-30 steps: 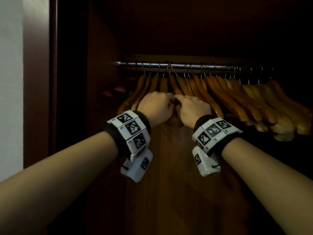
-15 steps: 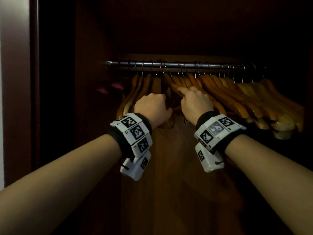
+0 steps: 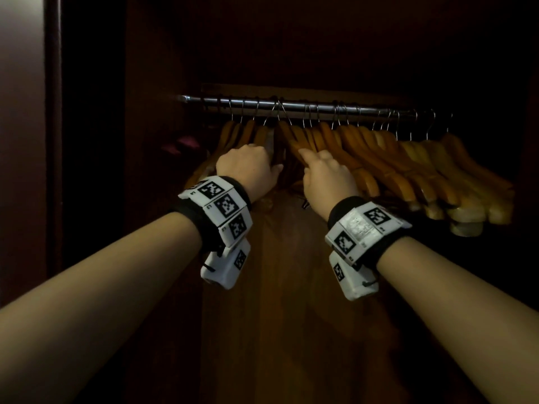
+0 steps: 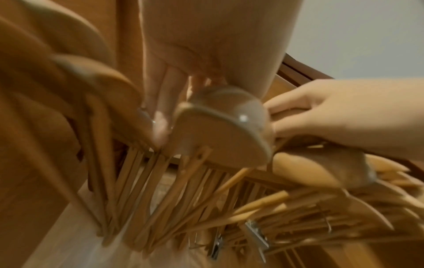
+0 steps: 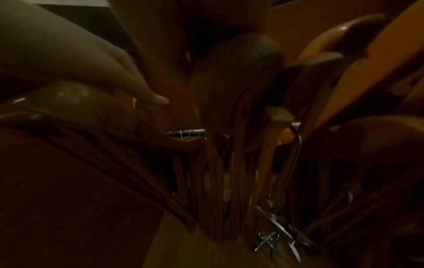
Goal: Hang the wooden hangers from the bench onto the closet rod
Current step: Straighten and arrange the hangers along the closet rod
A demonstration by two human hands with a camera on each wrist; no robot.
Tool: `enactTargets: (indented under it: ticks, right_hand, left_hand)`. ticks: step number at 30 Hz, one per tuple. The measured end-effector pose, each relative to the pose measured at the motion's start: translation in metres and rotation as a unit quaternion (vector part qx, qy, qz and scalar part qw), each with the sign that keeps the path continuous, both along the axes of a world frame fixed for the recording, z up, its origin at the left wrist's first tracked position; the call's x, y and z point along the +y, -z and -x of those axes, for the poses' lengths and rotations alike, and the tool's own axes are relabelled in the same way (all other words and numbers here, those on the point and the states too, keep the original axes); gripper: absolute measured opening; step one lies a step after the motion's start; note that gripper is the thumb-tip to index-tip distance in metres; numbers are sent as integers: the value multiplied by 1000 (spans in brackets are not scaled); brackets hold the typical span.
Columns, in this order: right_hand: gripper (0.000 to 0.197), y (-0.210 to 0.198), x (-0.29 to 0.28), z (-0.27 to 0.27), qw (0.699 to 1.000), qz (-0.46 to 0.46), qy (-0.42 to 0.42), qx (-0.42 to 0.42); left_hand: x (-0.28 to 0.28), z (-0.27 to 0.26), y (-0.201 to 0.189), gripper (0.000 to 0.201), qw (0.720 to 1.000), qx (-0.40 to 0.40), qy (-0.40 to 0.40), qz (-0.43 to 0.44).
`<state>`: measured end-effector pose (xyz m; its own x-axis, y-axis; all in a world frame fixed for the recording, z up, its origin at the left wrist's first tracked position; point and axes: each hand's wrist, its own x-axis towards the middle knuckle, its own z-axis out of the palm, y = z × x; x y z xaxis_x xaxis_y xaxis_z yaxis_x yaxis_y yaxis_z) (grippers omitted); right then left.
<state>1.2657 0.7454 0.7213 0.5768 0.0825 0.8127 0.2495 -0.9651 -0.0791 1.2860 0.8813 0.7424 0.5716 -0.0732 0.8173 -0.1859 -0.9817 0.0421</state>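
Many wooden hangers (image 3: 376,158) hang by wire hooks along the metal closet rod (image 3: 294,106), packed from the left end to the right. My left hand (image 3: 248,168) reaches into the left group and grips the shoulder of one hanger (image 4: 220,130) between thumb and fingers (image 4: 160,116). My right hand (image 3: 325,174) is just right of it, fingers curled over the arm of a neighbouring hanger (image 3: 294,138); the left wrist view shows that grip (image 4: 321,116). A narrow gap separates the two hands. The right wrist view is dark, with hanger arms (image 5: 231,87) close up.
The closet's dark wooden back panel (image 3: 291,287) lies below the hands, its side wall (image 3: 87,170) to the left. Metal clips (image 4: 254,234) hang on some hangers' lower bars. The bench is out of view.
The hands, touching a second ago, have drawn apart. The right hand has slid up and right along a hanger arm, and a small gap has opened in the row.
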Motion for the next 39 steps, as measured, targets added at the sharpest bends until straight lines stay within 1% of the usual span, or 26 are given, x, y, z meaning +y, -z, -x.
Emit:
enactTargets:
  ticks: [2,3,6,8,10,12,13,14,16,18,22,27,31,36,39]
  right_hand:
    - [45,2,6,3,1000,1,0,5]
    - [44,2,8,5,1000,-2,1,7]
    - [41,-5,14,14,1000,-1,17,6]
    - [41,-13,19,18,998,18,54,12]
    - [45,-23,25,20,995,2,78,64]
    - [50,-34,33,19,987,-33,90,127]
    - [49,-39,37,18,983,-43,100,145]
    - [44,-43,42,17,981,-45,109,155]
    - [29,-46,51,16,982,-43,105,152]
    - [21,-44,53,16,986,-61,80,131]
    - [23,-44,41,23,989,-103,69,81]
    - [25,-60,30,35,988,-117,79,56]
    - [28,-61,33,38,987,-98,103,75]
    - [28,-59,36,38,984,-90,123,88]
    - [21,-58,31,39,984,-96,120,90]
  left_hand:
    - [-1,1,1,40,1000,12,8,12]
    - [-1,0,2,39,999,24,27,21]
    - [0,0,5,40,989,75,109,72]
    - [0,0,6,30,977,94,152,116]
    - [-1,0,8,25,970,105,173,137]
    - [-2,-1,10,26,964,110,188,151]
    - [-2,-1,10,25,962,111,195,155]
    - [-2,-2,10,24,960,113,202,158]
    - [-3,-4,11,22,957,120,209,160]
    - [-3,-7,13,21,953,122,222,165]
    - [-4,-11,15,24,953,112,219,180]
    - [-4,-12,15,28,952,112,213,191]
    - [4,-11,14,33,953,117,212,184]
    - [14,-11,14,34,951,117,214,188]
    - [13,-10,14,35,951,118,212,193]
